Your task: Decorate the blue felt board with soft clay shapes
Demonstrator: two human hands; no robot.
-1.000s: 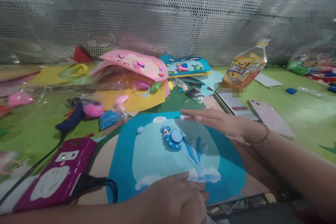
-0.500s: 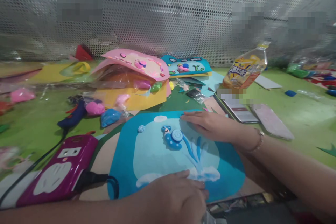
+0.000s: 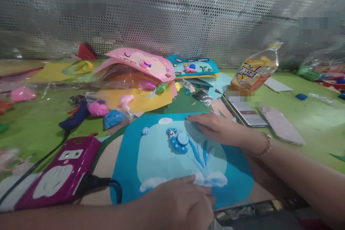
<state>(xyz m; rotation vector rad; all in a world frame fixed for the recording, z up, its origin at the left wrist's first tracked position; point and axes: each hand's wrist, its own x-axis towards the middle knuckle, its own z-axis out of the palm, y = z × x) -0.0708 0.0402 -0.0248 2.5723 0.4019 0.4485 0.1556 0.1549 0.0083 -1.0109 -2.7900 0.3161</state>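
Note:
A blue craft sheet (image 3: pixel 126 165) with a pale blue panel lies in front of me. On it sit a blue clay snail (image 3: pixel 178 140), blue stems and white clay clouds. My right hand (image 3: pixel 215 127) lies flat, fingers stretched out, pressing on the sheet's top right part beside the snail. My left hand (image 3: pixel 180 201) rests on the sheet's near edge with its fingers curled down onto the white cloud; nothing shows in it.
A magenta power strip (image 3: pixel 56 172) with a black plug and cable lies left of the sheet. Clay lumps in bags (image 3: pixel 113 118), a dark glue gun (image 3: pixel 74 118), coloured foam sheets (image 3: pixel 140 64), a drink bottle (image 3: pixel 256 70), a phone (image 3: pixel 281 125) and a perforated metal wall behind.
My right hand has dropped from hovering above the sheet onto its top right part and pressed flat. The left hand has stayed put.

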